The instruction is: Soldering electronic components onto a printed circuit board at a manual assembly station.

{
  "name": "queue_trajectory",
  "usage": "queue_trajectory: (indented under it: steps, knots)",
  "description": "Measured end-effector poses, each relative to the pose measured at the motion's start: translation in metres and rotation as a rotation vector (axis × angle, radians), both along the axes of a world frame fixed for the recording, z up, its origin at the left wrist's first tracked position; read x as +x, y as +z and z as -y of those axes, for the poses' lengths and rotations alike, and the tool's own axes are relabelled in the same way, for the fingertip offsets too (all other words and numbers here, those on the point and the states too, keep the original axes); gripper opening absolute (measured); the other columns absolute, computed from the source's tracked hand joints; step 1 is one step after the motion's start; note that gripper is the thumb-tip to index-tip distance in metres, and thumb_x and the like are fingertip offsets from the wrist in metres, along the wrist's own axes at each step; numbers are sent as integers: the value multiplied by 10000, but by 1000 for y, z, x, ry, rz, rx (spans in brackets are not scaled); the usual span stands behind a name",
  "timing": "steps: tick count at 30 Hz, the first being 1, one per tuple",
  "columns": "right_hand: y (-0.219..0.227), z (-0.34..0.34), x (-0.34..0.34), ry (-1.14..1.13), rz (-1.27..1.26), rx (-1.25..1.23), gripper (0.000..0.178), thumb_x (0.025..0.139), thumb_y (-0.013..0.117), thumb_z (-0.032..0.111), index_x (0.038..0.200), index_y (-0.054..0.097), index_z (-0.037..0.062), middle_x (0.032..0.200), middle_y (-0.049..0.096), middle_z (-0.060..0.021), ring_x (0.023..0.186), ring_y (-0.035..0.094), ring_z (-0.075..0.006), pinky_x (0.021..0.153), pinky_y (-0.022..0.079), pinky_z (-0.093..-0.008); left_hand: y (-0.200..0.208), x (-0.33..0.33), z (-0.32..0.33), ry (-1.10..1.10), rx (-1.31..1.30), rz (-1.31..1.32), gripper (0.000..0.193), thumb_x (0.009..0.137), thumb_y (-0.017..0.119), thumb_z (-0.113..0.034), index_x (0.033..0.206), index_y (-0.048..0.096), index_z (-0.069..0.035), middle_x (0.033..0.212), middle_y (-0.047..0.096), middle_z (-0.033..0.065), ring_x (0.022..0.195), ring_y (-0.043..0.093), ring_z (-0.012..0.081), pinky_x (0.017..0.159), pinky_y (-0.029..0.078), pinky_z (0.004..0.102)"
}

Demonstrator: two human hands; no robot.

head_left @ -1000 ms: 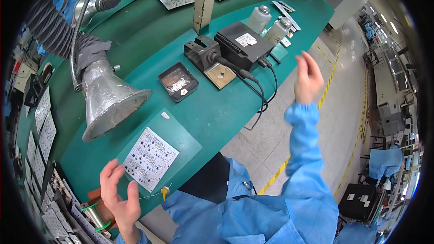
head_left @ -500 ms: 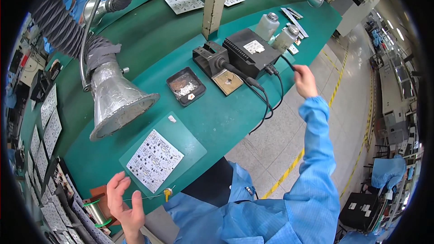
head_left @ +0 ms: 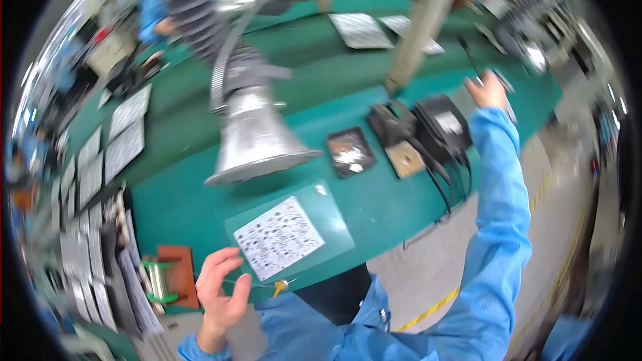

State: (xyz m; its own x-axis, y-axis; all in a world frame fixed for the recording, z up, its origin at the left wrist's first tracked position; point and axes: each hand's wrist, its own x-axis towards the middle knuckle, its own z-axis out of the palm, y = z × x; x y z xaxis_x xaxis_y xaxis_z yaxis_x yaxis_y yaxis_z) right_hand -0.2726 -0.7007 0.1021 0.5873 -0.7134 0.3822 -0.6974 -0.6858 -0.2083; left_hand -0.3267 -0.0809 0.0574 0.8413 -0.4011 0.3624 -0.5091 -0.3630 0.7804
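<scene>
Left hand (head_left: 224, 289) beside circuit board (head_left: 279, 237), fingers apart; right hand (head_left: 488, 93), well right of board, apparently pinching dark tool (head_left: 470, 57); steady grip advisable.

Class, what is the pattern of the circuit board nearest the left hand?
The circuit board is whitish, speckled with dark marks; the head view shows it.

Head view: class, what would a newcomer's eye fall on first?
The big silver hood, left of centre over the green bench, probably catches the eye first. Lower down, a white circuit board lies on a translucent sheet. At upper right, the right hand holds a thin dark tool.
</scene>
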Motion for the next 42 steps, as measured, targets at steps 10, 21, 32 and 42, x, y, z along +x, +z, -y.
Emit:
queue_trajectory:
  steps: [10, 21, 32, 42]
  knots:
    - [-40, 129, 8, -22, -104, 38, 485, 611, 814, 300, 947, 683, -23, 939, 705, -198, 856, 683, -318, 814, 509, -412, -20, -10, -11, -22, -213, -21, 289, 724, 708, 32, 1003, 637, 25, 1090, 634, 183, 948, 654, 282, 793, 532, 328]
    - [63, 32, -35, 26, 3, -114, 793, 659, 789, 459, 1254, 579, -21, 1159, 656, -193, 1100, 614, -305, 964, 437, -378, -22, -12, -7, -47, -263, 7, 302, 730, 688, 37, 1020, 606, 65, 1086, 615, 206, 940, 647, 301, 787, 535, 342]
    - [104, -209, -156, 655, 160, 245, 572, 817, 679, 1, 1353, 481, -16, 1192, 583, -85, 1005, 581, -151, 897, 456, -261, -25, -18, 11, -53, -342, 116, 459, 683, 741, -3, 1112, 588, 50, 1154, 586, 192, 996, 627, 330, 825, 534, 366]
    - [21, -443, -50, 1245, 131, 574, 716, 666, 805, -3, 1313, 502, -32, 1082, 646, -104, 995, 629, -176, 852, 519, -294, -23, 3, 7, 132, -229, 232, 783, 625, 809, -136, 1284, 421, 35, 1244, 505, 246, 1114, 540, 398, 948, 460, 445]
